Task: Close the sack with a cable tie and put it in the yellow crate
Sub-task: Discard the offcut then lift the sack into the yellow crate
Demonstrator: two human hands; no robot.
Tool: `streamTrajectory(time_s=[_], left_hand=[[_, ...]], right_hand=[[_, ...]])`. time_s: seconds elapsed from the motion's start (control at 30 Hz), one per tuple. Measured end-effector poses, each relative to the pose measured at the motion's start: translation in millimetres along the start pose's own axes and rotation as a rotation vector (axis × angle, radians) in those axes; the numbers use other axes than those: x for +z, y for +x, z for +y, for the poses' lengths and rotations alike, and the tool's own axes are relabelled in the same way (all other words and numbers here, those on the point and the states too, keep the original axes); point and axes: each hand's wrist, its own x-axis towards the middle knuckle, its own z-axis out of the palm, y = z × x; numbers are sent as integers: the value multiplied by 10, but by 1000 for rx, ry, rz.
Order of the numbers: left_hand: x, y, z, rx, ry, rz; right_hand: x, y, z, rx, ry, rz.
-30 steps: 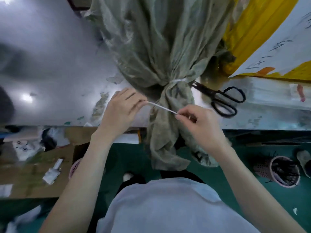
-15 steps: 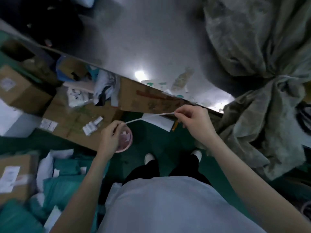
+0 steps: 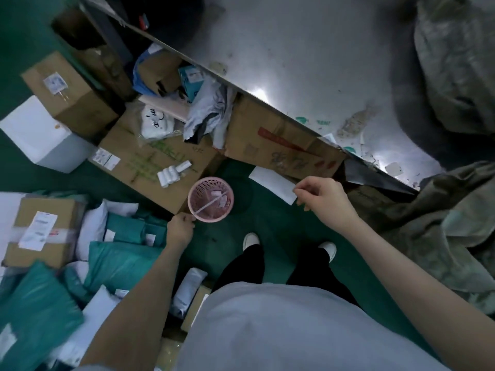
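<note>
Left hand (image 3: pixel 180 228) low in the centre-left of the frame, fingers curled, pinching one end of a thin white plastic cable-tie strip (image 3: pixel 210 204). Strip slanting up and right from that hand, across the mouth of a small round pink plastic mesh basket (image 3: pixel 210 198) standing on the dark green floor (image 3: pixel 270 223). Far end of the strip lost among pale scraps inside the basket; touching them or not, cannot tell.

Right hand (image 3: pixel 322 197) right of centre, well apart from the strip, thumb and forefinger pressed together, other fingers loosely bent; anything pinched there too small to make out.

Grey-green woven sack (image 3: pixel 444 228) along the right edge of the frame, its bulk lying on the grey metal bench (image 3: pixel 308 62) at upper right, its loose crumpled cloth hanging down over the bench edge beside the right forearm.

Brown cardboard boxes (image 3: pixel 160 162) under and beside the bench at centre left, one with a red stripe. Teal and white plastic mailing bags (image 3: pixel 117 261) heaped at lower left. White shoes (image 3: pixel 250 240) and black trousers at bottom centre.
</note>
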Motion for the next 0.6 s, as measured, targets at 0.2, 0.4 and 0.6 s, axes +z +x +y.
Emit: streamTrajectory(time_s=[0.2, 0.4, 0.6], left_hand=[[121, 139, 238, -269, -345, -144], [192, 113, 206, -403, -553, -189], [266, -158, 470, -233, -633, -164]], right_hand=[[37, 22, 82, 53, 46, -12], [104, 55, 178, 126, 56, -69], [50, 72, 194, 143, 160, -44]])
